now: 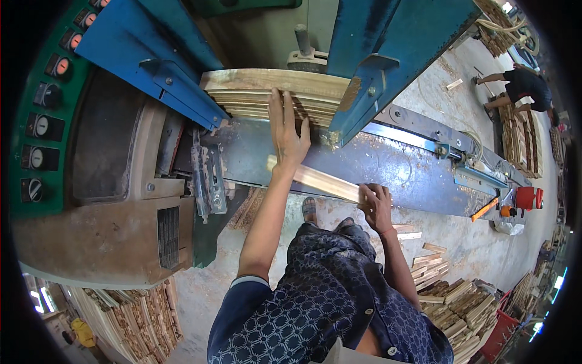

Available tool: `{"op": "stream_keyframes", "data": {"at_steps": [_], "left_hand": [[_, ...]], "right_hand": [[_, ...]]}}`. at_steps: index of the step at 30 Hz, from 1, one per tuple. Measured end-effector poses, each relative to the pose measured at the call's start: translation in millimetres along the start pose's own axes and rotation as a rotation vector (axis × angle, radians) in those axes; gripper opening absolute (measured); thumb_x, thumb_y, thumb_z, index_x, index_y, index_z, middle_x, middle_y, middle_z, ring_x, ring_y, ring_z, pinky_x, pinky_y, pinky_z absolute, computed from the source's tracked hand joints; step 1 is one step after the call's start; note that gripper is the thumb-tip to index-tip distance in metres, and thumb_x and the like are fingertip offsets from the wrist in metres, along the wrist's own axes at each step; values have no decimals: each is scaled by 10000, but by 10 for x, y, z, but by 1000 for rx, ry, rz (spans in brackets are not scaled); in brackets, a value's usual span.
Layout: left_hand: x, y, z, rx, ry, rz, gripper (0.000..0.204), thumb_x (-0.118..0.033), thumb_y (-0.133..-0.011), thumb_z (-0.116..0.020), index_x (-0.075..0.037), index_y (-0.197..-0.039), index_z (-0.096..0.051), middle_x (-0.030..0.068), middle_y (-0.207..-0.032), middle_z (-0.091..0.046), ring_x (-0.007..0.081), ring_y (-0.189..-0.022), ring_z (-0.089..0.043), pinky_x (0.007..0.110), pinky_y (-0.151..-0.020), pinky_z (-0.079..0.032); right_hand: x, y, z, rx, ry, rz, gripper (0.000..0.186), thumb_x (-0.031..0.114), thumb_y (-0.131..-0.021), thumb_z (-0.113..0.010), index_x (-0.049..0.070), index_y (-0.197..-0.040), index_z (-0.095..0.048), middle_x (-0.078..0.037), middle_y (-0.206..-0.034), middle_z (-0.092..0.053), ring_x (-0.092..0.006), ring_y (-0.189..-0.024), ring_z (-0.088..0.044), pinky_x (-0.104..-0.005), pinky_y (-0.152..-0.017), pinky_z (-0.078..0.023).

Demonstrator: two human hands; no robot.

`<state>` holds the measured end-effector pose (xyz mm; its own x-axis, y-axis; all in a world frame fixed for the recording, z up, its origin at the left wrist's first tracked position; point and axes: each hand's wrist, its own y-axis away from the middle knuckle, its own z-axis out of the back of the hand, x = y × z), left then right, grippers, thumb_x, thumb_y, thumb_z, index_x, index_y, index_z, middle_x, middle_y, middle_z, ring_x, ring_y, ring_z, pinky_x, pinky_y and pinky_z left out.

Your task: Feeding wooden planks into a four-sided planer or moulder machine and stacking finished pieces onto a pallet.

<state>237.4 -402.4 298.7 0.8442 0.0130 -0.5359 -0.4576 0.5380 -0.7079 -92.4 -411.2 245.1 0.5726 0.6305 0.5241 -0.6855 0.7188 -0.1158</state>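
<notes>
Below the left hand [287, 132], its fingers extended against stacked boards [242, 97], a wooden strip [330, 184] slants lengthwise from beneath that wrist rightward to the right hand [377, 207], nearer and pinching its end.

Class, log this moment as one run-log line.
Left hand: extended against board stack between blue panels | Right hand: holding wooden strip by one end | Co-worker: bending, far right

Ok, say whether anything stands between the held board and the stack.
Yes: the left hand, at the stack, its wrist crossing over the board near its left end. Between it and the right guide, nothing visible does.
</notes>
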Motion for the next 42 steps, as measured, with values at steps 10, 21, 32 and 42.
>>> {"op": "stream_keyframes", "data": {"at_steps": [10, 21, 32, 42], "left_hand": [[-320, 1310, 270, 564, 70, 79, 391, -195, -799, -842, -72, -1160, -756, 145, -1401, -606, 362, -1319, -535, 452, -1124, -401], [-709, 1459, -559, 406, 89, -53, 367, -147, -730, -857, -167, -1094, -811, 104, -1159, -673, 304, -1090, -584, 434, -943, -455], [-1296, 1885, -1518, 406, 153, -446, 387, -165, -867, -780, -65, -1232, -699, 178, -1184, -662, 336, -1111, -592, 433, -964, -468], [-2999, 5144, -1238, 1362, 469, -426, 285, -102, -866, -695, 47, -1109, -697, 196, -1092, -694, 357, -966, -681, 441, -913, -526]], "right_hand": [[213, -454, -123, -45, 79, 83, 643, 140, -769, -755, 136, -1397, -618, -86, -1242, -598, -323, -1156, -517, -453, -998, -387], [-417, 1410, 32, -357, -52, -406, 446, 46, -836, -719, 63, -1275, -643, -184, -1238, -602, -399, -1159, -569, -462, -1002, -467], [-331, 4733, -1307, -272, -393, -1066, 421, 212, -849, -744, 68, -1243, -700, -181, -1157, -697, -318, -971, -710, -420, -878, -563], [391, 7338, -1684, -815, -459, -1833, 378, 245, -865, -680, 95, -1211, -691, -143, -1128, -716, -336, -1089, -662, -456, -968, -522]]}}
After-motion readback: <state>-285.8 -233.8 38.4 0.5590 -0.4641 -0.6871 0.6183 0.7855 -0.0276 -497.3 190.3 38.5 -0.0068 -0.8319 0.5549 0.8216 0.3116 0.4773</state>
